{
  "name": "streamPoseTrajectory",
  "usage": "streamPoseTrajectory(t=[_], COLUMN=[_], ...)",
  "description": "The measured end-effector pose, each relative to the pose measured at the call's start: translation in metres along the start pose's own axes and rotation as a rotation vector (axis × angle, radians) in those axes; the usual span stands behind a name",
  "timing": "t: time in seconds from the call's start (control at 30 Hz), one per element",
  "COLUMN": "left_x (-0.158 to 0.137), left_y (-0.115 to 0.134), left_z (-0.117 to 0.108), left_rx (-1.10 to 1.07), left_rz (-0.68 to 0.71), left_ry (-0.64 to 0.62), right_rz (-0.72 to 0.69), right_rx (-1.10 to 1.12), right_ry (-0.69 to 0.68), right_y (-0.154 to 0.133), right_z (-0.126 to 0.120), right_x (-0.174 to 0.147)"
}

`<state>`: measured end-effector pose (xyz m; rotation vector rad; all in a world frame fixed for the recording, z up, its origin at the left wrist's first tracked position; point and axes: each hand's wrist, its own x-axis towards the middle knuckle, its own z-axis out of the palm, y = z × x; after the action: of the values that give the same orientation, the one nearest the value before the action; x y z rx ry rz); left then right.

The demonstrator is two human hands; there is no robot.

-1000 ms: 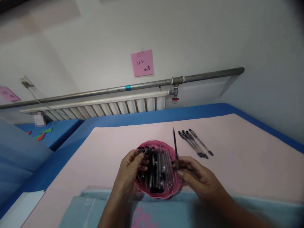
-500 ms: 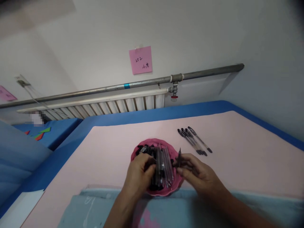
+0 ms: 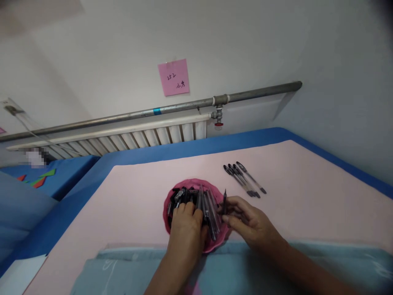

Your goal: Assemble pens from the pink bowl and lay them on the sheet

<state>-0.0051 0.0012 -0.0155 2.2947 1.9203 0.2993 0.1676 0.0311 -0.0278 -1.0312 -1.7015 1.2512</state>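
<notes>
A pink scalloped basket stands near the front of the table, filled with black pen parts and clear pen barrels. Inside it, my left hand reaches down over the black parts, fingers bent and a little apart; its fingertips are partly hidden. At the basket's right rim, my right hand pinches a dark, pointed pen part upright between thumb and fingers. Behind that hand lie several assembled pens with black caps, side by side on the pink table surface.
The pink sheet covers a blue-edged table. Folded greyish-blue cloth lies along the front. A radiator, a pipe and a pink note are at the wall. White paper lies at lower left.
My left hand has shifted from a pinch beside the clear barrels to reaching flatter over the black parts. My right hand keeps hold of the pointed pen part. The view has moved slightly.
</notes>
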Motion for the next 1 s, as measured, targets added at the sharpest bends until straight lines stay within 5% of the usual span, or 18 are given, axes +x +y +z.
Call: streamPoseTrajectory(t=[0.33, 0.47, 0.73, 0.87, 1.0], left_x=[0.001, -0.002, 0.0, 0.002, 0.002], left_y=[0.004, -0.009, -0.007, -0.012, -0.017], left_z=[0.004, -0.002, -0.02, -0.025, -0.028], left_rx=[-0.065, -0.438, -1.582, -1.764, -1.814], left_rz=[-0.086, -0.25, -0.446, -0.52, -0.494], left_ry=[0.093, 0.18, 0.074, 0.159, 0.112], right_rz=[0.012, 0.032, 0.027, -0.038, -0.196], right_rx=[-0.006, 0.061, -0.063, -0.176, -0.249], right_ry=[0.028, 0.0, -0.071, -0.042, 0.001], right_y=[-0.004, -0.005, -0.022, -0.027, -0.026], right_z=[0.001, 0.0, 0.002, 0.002, 0.001], right_x=[0.0, 0.0, -0.006, -0.013, -0.015])
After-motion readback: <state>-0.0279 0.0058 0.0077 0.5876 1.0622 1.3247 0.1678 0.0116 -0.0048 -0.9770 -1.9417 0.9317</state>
